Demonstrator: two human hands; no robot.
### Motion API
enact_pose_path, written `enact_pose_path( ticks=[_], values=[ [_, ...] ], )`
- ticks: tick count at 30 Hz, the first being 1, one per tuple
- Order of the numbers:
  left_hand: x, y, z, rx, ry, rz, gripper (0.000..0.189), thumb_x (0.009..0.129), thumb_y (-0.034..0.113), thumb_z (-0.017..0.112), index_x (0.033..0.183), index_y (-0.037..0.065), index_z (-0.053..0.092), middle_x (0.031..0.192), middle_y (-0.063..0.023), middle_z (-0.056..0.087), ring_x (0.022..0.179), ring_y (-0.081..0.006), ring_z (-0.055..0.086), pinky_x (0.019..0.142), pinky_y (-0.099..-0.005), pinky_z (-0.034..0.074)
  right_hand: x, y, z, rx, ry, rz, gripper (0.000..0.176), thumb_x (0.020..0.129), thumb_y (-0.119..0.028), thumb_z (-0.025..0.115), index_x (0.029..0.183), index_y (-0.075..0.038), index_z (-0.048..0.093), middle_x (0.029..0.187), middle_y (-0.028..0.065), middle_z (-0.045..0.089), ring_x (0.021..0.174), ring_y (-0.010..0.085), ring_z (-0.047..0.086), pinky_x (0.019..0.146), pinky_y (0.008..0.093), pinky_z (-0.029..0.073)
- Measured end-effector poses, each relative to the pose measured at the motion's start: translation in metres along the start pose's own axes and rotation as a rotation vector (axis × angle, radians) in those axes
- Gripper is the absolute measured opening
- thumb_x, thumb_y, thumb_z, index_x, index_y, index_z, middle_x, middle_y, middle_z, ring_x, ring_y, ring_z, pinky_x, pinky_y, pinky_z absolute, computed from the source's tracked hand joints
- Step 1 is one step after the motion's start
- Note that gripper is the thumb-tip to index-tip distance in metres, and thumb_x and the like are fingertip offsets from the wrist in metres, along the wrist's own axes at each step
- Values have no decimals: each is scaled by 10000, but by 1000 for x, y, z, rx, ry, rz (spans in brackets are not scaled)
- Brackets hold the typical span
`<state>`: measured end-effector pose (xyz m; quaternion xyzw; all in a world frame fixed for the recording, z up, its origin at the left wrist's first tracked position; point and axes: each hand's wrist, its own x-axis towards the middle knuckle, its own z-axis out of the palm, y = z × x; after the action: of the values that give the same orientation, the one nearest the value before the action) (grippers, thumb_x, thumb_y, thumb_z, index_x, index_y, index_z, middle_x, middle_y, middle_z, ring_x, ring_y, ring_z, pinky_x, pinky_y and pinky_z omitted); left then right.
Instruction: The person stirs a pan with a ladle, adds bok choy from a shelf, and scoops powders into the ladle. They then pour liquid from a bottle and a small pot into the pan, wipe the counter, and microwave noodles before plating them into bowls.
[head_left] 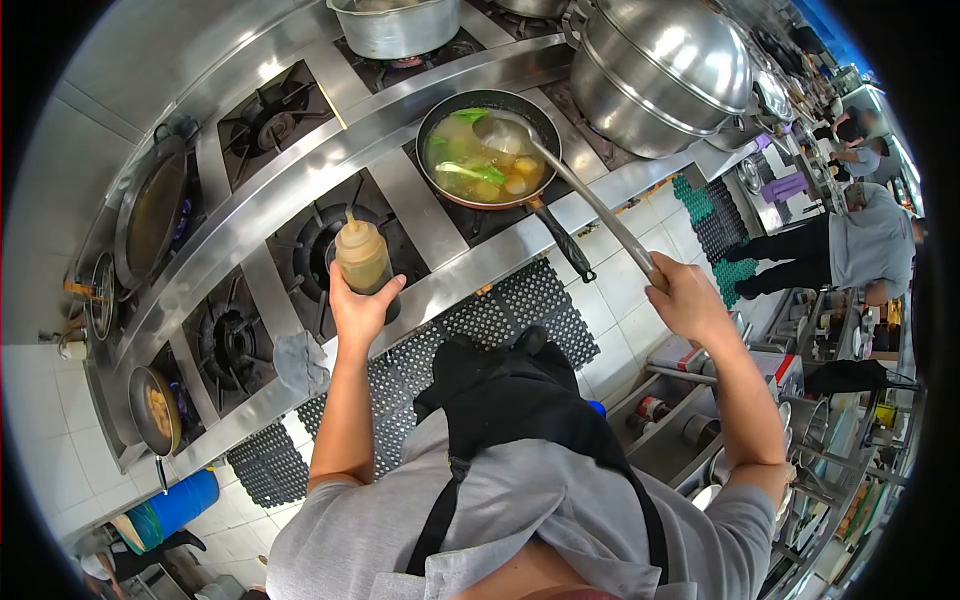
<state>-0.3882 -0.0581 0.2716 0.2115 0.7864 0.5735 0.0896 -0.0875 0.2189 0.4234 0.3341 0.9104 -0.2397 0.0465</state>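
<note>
My left hand (365,310) is wrapped round a clear squeeze bottle (362,258) with a pale nozzle, held upright over the front burners. In my right hand (686,302) is the long metal handle of a ladle (605,212). The ladle's bowl rests in a frying pan (428,180) of yellowish broth with green leaves (472,172) and round pale pieces. That pan sits on a front burner, its black handle (563,240) pointing toward me. Neither hand touches the pan handle.
A large steamer pot (640,85) stands right of the pan, and an aluminium pot (397,30) behind it. Left are a wok (150,215) and a small pan (153,405) with food. A grey cloth (300,362) hangs on the stove edge. People (870,240) stand at right.
</note>
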Motion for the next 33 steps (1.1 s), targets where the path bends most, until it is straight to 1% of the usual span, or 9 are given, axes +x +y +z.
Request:
enact_pose_path(
  ticks=[1,2,8,14,27,29,30,31,33],
  values=[
    [1,0,0,-9,2,15,635,607,176,853,1119,10,516,1069,-133,630,978,-235,610,869,-359,472,-5,-5,-7,-75,-16,33,299,780,-100,608,1053,5,545,772,246,614,770,446,580,699,480,472],
    [1,0,-1,-9,2,15,635,607,176,853,1119,10,516,1069,-133,630,978,-235,610,869,-359,472,-9,-1,-9,-149,2,2,362,777,-109,609,1120,-6,556,763,225,628,766,421,606,691,491,478],
    [4,-2,-1,-37,-3,6,640,611,169,854,1127,6,513,1075,-132,628,975,-227,608,873,-352,470,-21,-1,-17,-409,-72,-88,490,769,-99,597,1246,-8,526,782,180,639,721,372,635,691,462,507],
    [-1,-2,0,-39,-4,0,635,611,147,855,1125,3,512,1068,-130,626,971,-222,606,869,-349,469,-5,17,15,-628,-3,-154,447,825,-118,544,1258,-13,521,777,145,629,663,307,648,606,427,525],
    [-2,-6,-2,-26,1,-17,628,606,133,853,1120,3,514,1064,-128,627,971,-221,603,868,-346,468,44,40,97,-536,147,-93,472,838,-128,532,1293,-13,482,790,147,626,652,288,652,597,391,540],
    [-1,-2,-1,-17,-3,-9,628,606,133,852,1118,1,514,1064,-127,628,970,-220,605,867,-347,469,53,44,108,-239,210,-134,434,819,-115,546,1235,8,518,755,167,637,655,297,655,587,401,534],
    [0,0,-1,-18,-7,-1,626,607,131,852,1117,-2,513,1062,-126,630,968,-220,607,866,-347,470,58,45,114,-60,268,-226,320,816,-116,583,1102,26,559,679,140,628,586,241,643,515,370,515],
    [0,2,-1,-19,-11,6,625,607,129,851,1116,-5,513,1059,-125,632,965,-221,608,865,-348,472,59,46,114,-59,272,-225,320,816,-116,583,1102,26,559,679,140,628,586,241,643,515,370,515],
    [1,5,-1,-21,-17,8,627,607,128,850,1119,-7,513,1059,-125,633,962,-220,610,864,-348,473,60,17,95,657,-189,169,203,824,-133,632,946,17,570,613,75,576,512,164,592,425,322,470]
  ],
)
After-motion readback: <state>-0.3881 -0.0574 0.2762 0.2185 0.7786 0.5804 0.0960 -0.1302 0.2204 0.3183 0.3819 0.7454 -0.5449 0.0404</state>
